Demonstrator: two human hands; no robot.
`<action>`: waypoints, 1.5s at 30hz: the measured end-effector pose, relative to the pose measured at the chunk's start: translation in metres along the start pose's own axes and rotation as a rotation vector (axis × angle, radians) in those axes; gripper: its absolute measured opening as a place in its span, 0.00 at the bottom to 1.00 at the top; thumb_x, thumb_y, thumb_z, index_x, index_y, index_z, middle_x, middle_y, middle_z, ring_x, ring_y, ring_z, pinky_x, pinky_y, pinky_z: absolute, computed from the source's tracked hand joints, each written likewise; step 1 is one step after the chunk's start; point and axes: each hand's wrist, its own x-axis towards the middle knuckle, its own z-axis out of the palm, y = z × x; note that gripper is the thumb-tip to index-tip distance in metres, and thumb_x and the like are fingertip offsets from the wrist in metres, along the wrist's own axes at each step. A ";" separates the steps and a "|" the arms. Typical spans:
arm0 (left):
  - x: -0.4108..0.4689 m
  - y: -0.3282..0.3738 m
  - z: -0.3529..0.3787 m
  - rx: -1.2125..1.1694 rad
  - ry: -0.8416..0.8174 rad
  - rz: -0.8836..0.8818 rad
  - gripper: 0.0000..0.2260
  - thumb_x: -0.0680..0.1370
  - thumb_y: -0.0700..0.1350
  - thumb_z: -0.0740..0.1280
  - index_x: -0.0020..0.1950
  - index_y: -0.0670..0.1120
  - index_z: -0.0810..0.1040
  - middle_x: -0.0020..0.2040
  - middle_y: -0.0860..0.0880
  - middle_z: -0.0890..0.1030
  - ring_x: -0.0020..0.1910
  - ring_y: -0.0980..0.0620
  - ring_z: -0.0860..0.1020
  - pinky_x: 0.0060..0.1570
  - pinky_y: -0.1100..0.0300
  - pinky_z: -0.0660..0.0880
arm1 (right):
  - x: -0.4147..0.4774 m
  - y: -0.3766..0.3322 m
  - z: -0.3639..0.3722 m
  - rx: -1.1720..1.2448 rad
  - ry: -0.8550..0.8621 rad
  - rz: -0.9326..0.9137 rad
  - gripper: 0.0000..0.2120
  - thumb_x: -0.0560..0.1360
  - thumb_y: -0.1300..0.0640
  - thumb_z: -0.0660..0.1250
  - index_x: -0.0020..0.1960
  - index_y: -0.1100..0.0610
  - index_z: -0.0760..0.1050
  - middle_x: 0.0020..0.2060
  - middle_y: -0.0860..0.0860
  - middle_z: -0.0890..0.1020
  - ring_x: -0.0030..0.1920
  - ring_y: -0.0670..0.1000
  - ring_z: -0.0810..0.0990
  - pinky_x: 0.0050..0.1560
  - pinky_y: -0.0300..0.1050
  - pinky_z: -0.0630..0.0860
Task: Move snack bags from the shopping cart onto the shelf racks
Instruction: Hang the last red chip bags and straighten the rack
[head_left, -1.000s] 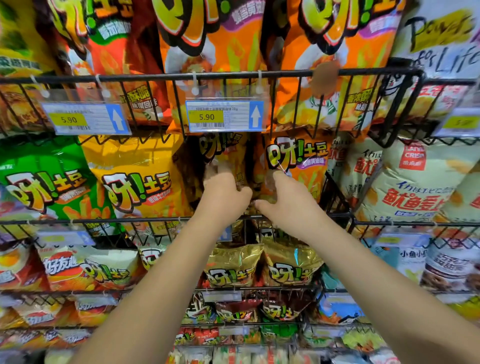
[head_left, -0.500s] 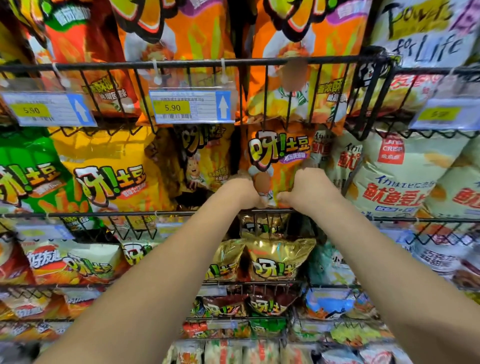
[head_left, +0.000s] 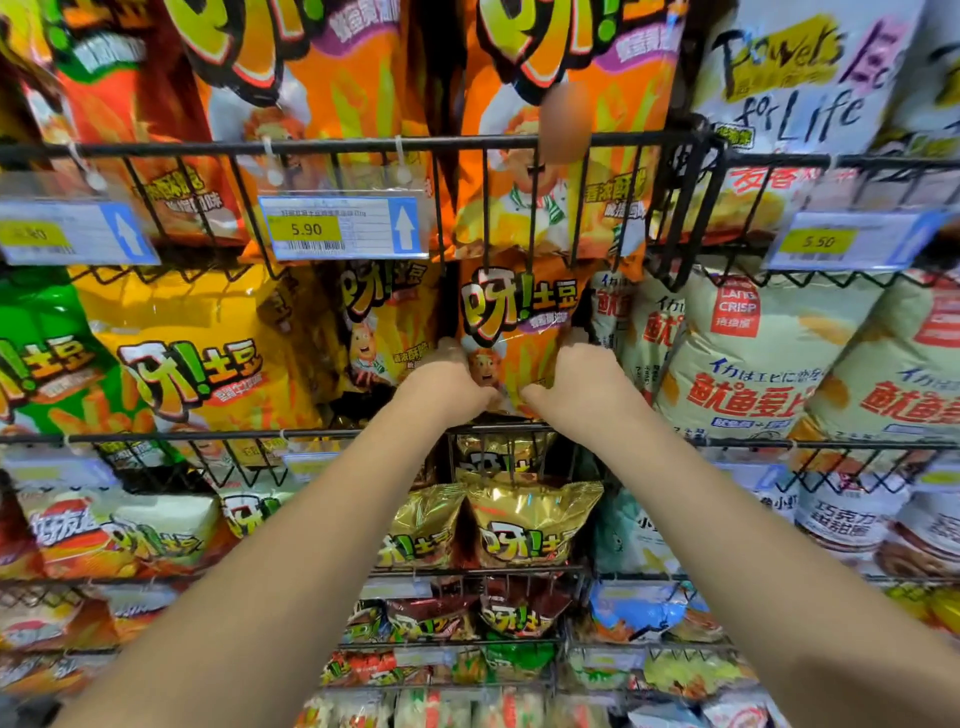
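Two bare forearms rise from lower frame to centre. Left hand (head_left: 451, 382) grips lower left edge of orange snack bag (head_left: 511, 332); right hand (head_left: 582, 376) grips its lower right edge. Bag stands upright at frame centre, behind wire rack rail (head_left: 363, 434), between yellow bag (head_left: 387, 322) and pale squid-snack bags (head_left: 748, 358). Price tag (head_left: 343, 227) upper left of it, reads 5.90.

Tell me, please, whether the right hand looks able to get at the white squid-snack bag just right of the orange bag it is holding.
Probably yes. The right hand sits beside the white squid-snack bag on the same rack, nothing between them, but it must first let go of the orange bag.
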 end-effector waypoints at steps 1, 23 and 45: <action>-0.005 -0.003 -0.002 0.014 0.018 0.009 0.37 0.78 0.58 0.72 0.77 0.41 0.61 0.70 0.41 0.73 0.68 0.40 0.74 0.60 0.49 0.75 | -0.005 0.000 -0.003 0.045 0.013 0.005 0.16 0.77 0.49 0.70 0.47 0.60 0.68 0.40 0.52 0.74 0.38 0.55 0.77 0.28 0.43 0.67; -0.180 0.182 -0.089 0.386 0.270 0.647 0.23 0.81 0.56 0.68 0.73 0.52 0.66 0.68 0.48 0.68 0.68 0.45 0.71 0.60 0.46 0.76 | -0.153 0.084 -0.219 -0.299 0.405 -0.152 0.28 0.77 0.49 0.71 0.74 0.47 0.67 0.68 0.48 0.71 0.66 0.53 0.74 0.57 0.49 0.77; -0.072 0.389 -0.022 -0.039 0.184 0.321 0.27 0.82 0.62 0.63 0.69 0.42 0.66 0.49 0.43 0.75 0.42 0.47 0.75 0.35 0.55 0.66 | -0.005 0.250 -0.322 0.127 0.237 -0.132 0.19 0.80 0.48 0.66 0.60 0.63 0.67 0.48 0.55 0.75 0.52 0.58 0.75 0.44 0.49 0.69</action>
